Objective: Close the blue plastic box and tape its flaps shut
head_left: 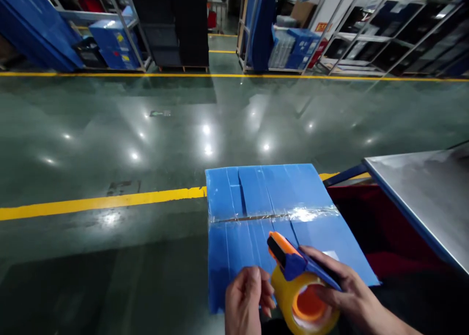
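A blue corrugated plastic box (256, 198) stands in front of me, its top flaps closed and a strip of clear tape (278, 216) running across the seam. My right hand (348, 291) grips a blue and orange tape dispenser (293, 261) loaded with a yellowish tape roll (304, 305), held over the near edge of the box. My left hand (247, 301) sits just left of the roll, fingers curled and pinched near the tape's end; whether it holds the tape I cannot tell.
A metal table (428, 193) stands to the right with red material (377, 227) beneath it. Green shiny floor with yellow lines (102, 203) spreads ahead. Shelving racks with blue boxes (110, 41) and black stacks (176, 27) line the far side.
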`<state>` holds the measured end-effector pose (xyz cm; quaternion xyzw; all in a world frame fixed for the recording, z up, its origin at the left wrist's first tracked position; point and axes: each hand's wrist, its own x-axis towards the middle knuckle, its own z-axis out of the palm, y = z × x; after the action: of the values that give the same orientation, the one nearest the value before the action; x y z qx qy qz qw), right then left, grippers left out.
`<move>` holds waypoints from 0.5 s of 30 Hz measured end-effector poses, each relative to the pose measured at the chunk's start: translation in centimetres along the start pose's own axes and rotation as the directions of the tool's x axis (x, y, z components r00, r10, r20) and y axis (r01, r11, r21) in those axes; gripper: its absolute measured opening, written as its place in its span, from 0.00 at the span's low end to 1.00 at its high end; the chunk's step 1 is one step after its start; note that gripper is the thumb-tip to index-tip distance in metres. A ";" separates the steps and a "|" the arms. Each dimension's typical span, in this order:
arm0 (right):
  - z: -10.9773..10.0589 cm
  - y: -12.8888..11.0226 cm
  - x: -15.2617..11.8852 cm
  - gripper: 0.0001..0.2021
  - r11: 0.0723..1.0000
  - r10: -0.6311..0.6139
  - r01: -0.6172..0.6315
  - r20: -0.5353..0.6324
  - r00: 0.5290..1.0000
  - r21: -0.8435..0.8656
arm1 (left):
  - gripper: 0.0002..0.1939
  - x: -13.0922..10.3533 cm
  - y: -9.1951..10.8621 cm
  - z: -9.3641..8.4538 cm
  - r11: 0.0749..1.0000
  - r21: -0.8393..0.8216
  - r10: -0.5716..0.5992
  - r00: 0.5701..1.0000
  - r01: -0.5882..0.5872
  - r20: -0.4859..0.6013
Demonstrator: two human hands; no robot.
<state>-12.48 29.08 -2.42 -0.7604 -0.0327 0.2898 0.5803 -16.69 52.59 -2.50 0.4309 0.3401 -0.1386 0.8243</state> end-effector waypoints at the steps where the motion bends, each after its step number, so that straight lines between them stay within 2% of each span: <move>1: 0.1 -0.4 0.4 0.26 1.000 0.006 -0.006 -0.002 1.000 -0.004 | 0.36 0.1 0.7 0.2 1.000 0.023 -0.005 1.000 0.005 0.011; 3: 0.0 -1.2 1.2 0.26 0.993 -0.037 0.035 -0.015 0.999 -0.112 | 0.37 0.6 1.8 0.3 0.998 0.065 0.007 0.998 -0.011 0.061; 5: -0.4 -2.1 2.0 0.27 0.951 -0.134 0.132 0.012 0.991 -0.281 | 0.36 1.2 2.5 0.2 0.995 0.103 -0.002 0.994 -0.010 0.111; 8: -1.2 -3.6 3.0 0.28 0.820 -0.272 0.301 0.132 0.953 -0.487 | 0.34 2.4 2.4 -0.1 0.996 0.089 -0.043 0.984 0.028 0.171; 11: -1.5 -4.7 4.0 0.32 0.698 -0.328 0.400 0.231 0.916 -0.595 | 0.31 3.6 1.5 -0.6 1.000 0.010 -0.030 0.976 0.029 0.216; 13: -1.1 -5.1 4.8 0.33 0.659 -0.331 0.444 0.295 0.896 -0.607 | 0.30 4.0 0.9 -0.9 0.998 0.053 -0.031 0.983 0.022 0.180; 15: -0.4 -5.2 5.5 0.33 0.633 -0.352 0.488 0.339 0.873 -0.601 | 0.27 4.2 0.8 -1.3 0.961 0.272 0.034 0.996 -0.056 0.087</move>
<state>-6.24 32.54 0.09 -0.8564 -0.3664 0.1852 0.3130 -13.81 54.38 -5.39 0.5425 0.2739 -0.1831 0.7728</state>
